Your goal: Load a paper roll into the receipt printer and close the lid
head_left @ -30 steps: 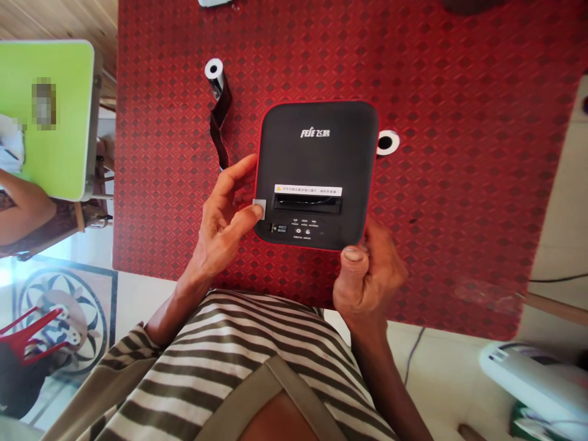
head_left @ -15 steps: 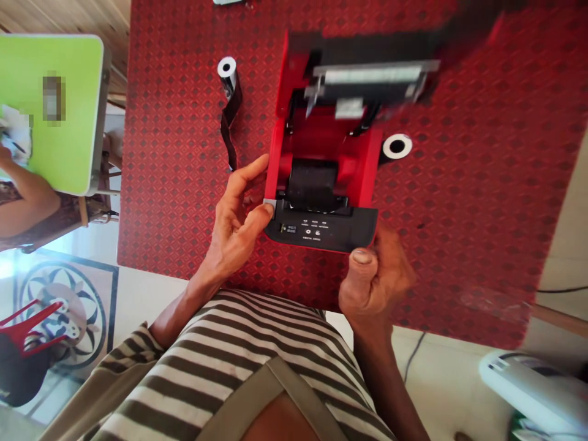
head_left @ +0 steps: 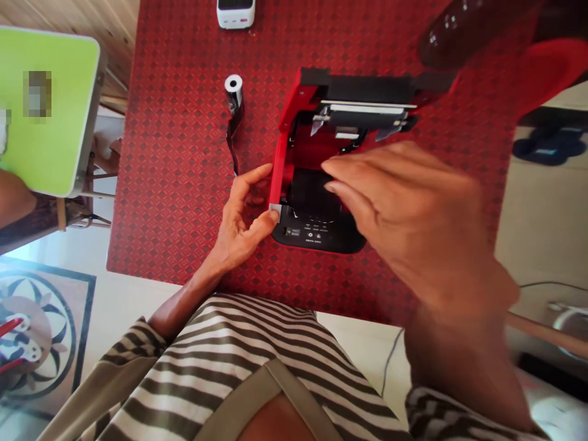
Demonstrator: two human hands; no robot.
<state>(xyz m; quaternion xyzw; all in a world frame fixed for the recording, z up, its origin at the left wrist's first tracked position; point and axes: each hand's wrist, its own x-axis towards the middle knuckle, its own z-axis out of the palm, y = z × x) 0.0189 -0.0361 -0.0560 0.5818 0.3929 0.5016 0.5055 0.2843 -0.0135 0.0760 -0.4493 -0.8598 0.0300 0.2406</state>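
Note:
A small red and black receipt printer [head_left: 316, 229] sits on the red patterned table [head_left: 174, 184] with its lid [head_left: 367, 92] swung up and back. Inside, the black paper well is exposed. My left hand [head_left: 243, 217] rests at the printer's left front corner, thumb pressed on the grey side latch [head_left: 274, 213], other fingers apart. My right hand [head_left: 413, 214] hovers over the open printer, close to the camera, fingers stretched out towards the well and holding nothing.
A paper roll [head_left: 234, 92] with a dark strip trailing from it stands left of the printer. A small white device [head_left: 235, 13] lies at the table's far edge. A green table [head_left: 50, 110] stands at the left, with another person's arm [head_left: 13, 199] beside it.
The printer's lid went from closed to fully open. My right hand left the front right corner and rose over the open well. My left thumb stayed on the latch.

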